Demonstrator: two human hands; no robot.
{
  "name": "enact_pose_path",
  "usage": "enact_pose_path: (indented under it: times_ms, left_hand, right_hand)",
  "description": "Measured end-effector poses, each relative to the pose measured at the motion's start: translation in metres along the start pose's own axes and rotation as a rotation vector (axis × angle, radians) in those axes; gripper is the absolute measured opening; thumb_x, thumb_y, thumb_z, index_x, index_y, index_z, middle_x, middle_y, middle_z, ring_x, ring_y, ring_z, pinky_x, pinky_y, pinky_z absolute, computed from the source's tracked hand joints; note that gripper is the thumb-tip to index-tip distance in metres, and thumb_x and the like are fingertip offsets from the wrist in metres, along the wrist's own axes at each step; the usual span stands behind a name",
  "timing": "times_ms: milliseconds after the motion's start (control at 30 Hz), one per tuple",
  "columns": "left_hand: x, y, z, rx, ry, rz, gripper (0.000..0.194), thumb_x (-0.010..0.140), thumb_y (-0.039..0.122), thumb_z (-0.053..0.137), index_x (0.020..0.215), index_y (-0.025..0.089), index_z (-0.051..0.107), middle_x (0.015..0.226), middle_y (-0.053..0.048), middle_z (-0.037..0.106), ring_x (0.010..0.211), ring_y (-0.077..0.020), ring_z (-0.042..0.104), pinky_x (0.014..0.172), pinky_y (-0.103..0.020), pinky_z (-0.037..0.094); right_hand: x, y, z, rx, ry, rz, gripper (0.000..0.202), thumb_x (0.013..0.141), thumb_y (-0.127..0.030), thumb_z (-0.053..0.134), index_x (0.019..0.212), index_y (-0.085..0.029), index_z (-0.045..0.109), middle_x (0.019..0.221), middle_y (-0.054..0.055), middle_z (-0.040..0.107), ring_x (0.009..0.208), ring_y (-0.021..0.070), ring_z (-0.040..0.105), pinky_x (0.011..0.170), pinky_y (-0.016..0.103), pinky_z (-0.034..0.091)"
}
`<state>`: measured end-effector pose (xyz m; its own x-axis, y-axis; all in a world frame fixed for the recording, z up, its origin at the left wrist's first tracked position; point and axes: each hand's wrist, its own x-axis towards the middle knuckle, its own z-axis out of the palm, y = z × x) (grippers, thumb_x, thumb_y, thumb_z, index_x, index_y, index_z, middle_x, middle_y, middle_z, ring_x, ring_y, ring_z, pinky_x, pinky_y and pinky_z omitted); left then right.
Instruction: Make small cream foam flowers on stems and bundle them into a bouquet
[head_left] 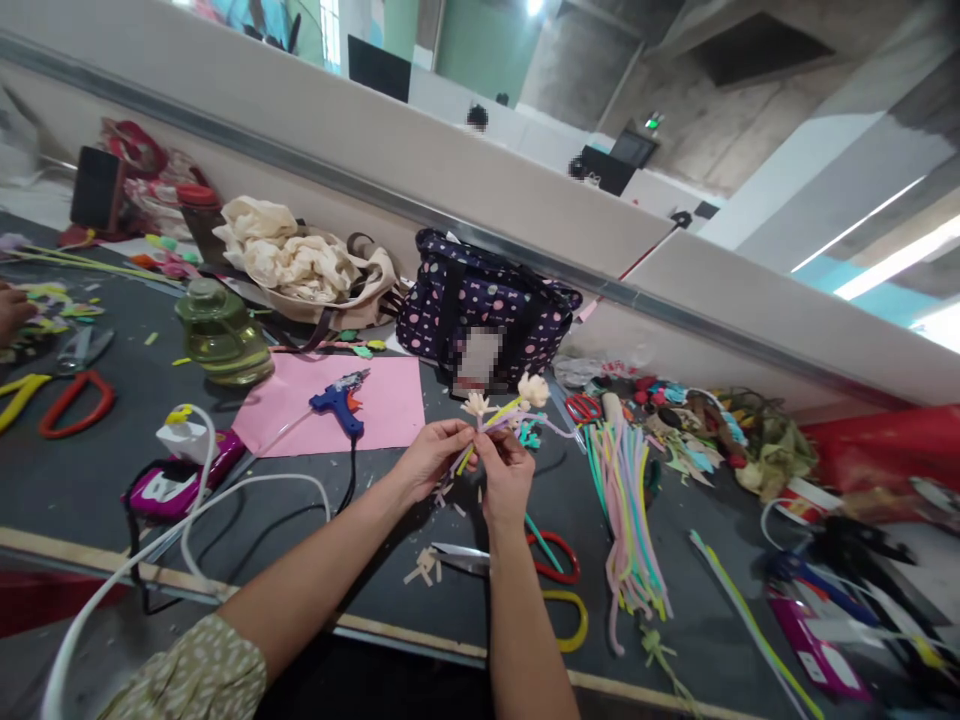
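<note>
My left hand [435, 458] and my right hand [507, 470] meet over the dark table, fingers pinched around thin fuzzy stems. A small cream craft flower [476, 404] rises from the fingertips. Beyond it, a second cream flower [533, 390] sits at the end of a yellow stem leaning to the right. Purple fuzzy stem pieces stick out beside my right hand; exactly which fingers grip which stem is partly hidden. Below my hands lie scissors [461, 558] with red and yellow handles, partly covered by my right forearm. Cream clippings [424, 568] are scattered near their blades.
On the left, a blue glue gun [337, 402] rests on a pink sheet [397, 390], near a green-tinted jug [223, 335]. A polka-dot bag [491, 300] stands behind. Bundled fuzzy stems [626, 510] lie right. Another person's hand [13, 312] shows at far left. White cables cross the front left.
</note>
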<state>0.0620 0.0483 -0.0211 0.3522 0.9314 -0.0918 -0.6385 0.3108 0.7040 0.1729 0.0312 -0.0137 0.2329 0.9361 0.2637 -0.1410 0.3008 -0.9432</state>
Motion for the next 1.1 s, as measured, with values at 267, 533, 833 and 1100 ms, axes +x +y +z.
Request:
enact_pose_path:
  times_ms: [267, 533, 833, 1100]
  left_hand:
    - [0.002, 0.000, -0.002, 0.019, 0.009, 0.011, 0.028, 0.062, 0.027, 0.081, 0.076, 0.009, 0.065, 0.065, -0.004, 0.067, 0.055, -0.0102, 0.062, 0.058, -0.019, 0.049]
    - [0.001, 0.000, -0.001, -0.005, 0.009, -0.025, 0.028, 0.062, 0.027, 0.081, 0.077, 0.009, 0.065, 0.068, -0.004, 0.067, 0.056, -0.0100, 0.062, 0.060, -0.021, 0.052]
    - [-0.001, 0.004, 0.003, -0.083, 0.028, -0.043, 0.027, 0.062, 0.024, 0.081, 0.078, 0.009, 0.066, 0.069, -0.005, 0.068, 0.056, -0.0104, 0.063, 0.062, -0.023, 0.054]
    - [0.000, -0.005, 0.002, -0.086, 0.006, -0.133, 0.027, 0.059, 0.024, 0.083, 0.074, 0.008, 0.068, 0.061, -0.005, 0.065, 0.052, -0.0107, 0.060, 0.059, -0.023, 0.052]
  right_hand:
    - [-0.001, -0.007, -0.006, -0.394, 0.089, -0.226, 0.020, 0.081, -0.035, 0.061, 0.077, -0.016, 0.066, 0.069, 0.002, 0.063, 0.062, 0.0130, 0.057, 0.063, 0.025, 0.049]
    - [0.002, -0.019, -0.016, -0.674, 0.055, -0.417, 0.041, 0.089, -0.029, 0.045, 0.128, -0.021, 0.055, 0.116, 0.011, 0.065, 0.096, 0.0174, 0.065, 0.085, 0.029, 0.050]
    - [0.002, -0.011, -0.016, -0.512, 0.088, -0.303, 0.021, 0.083, -0.032, 0.057, 0.085, -0.016, 0.070, 0.080, 0.006, 0.070, 0.074, 0.0166, 0.063, 0.073, 0.029, 0.050]
    - [0.002, -0.002, -0.002, 0.011, -0.002, 0.172, 0.023, 0.070, -0.038, 0.072, 0.076, -0.016, 0.067, 0.054, -0.005, 0.055, 0.041, 0.0071, 0.045, 0.040, 0.020, 0.039]
